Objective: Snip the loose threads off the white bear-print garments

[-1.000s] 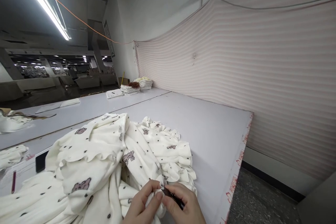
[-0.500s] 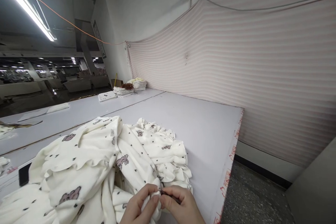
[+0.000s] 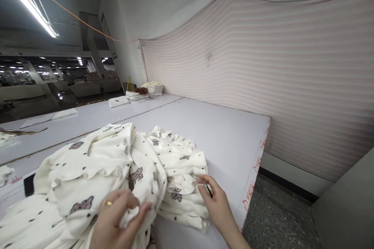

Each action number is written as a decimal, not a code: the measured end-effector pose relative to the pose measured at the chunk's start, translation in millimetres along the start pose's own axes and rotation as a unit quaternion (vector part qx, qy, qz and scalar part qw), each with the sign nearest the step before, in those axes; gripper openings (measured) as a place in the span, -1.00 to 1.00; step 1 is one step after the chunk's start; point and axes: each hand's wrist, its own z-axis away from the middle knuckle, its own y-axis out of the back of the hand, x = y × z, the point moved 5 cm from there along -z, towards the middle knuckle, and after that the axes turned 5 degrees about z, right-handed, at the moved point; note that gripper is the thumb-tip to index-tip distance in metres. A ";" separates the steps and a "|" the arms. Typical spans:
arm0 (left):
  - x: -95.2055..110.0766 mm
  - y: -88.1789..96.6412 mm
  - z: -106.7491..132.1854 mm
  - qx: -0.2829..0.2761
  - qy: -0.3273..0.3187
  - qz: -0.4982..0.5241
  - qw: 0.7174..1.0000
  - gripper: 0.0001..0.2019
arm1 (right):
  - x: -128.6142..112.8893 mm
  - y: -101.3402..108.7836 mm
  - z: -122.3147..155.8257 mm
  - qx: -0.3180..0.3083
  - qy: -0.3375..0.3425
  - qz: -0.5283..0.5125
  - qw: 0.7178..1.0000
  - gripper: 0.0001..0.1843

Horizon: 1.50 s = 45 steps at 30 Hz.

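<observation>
A heap of cream-white garments [image 3: 96, 171] printed with small brown animals and dark dots lies on a pale grey table [image 3: 228, 140]. My left hand [image 3: 117, 220], with a gold ring on one finger, pinches a fold of the cream fabric at the bottom of the view. My right hand [image 3: 214, 202] rests against the folded ruffled stack [image 3: 181, 179] at the heap's right side. Its fingers are curled round a thin dark tool, too small to name.
The table's right edge [image 3: 254, 183] carries red markings and drops to a speckled grey floor. A pink striped cloth [image 3: 277, 70] hangs along the wall behind. Stacks of folded pieces [image 3: 143, 93] sit at the table's far end. A dark flat object [image 3: 29, 184] lies at left.
My hands, pinched together on one spot of fabric before, have separated. The left now grips a fold further left, and the right has moved right to the ruffled stack.
</observation>
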 end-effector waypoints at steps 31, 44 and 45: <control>3.9 -62.5 15.2 -0.092 -0.122 -0.038 0.988 -0.86 | -47.6 -15.5 -4.6 0.016 0.039 0.071 0.997 -0.70; 5.2 -58.2 24.6 -0.042 -0.231 -0.046 0.971 -0.82 | -63.2 -21.6 38.5 -0.118 0.172 0.171 0.963 -0.76; 4.1 -57.5 24.4 -0.038 -0.231 -0.044 0.971 -0.83 | -61.6 -21.4 37.4 -0.110 0.166 0.169 0.965 -0.76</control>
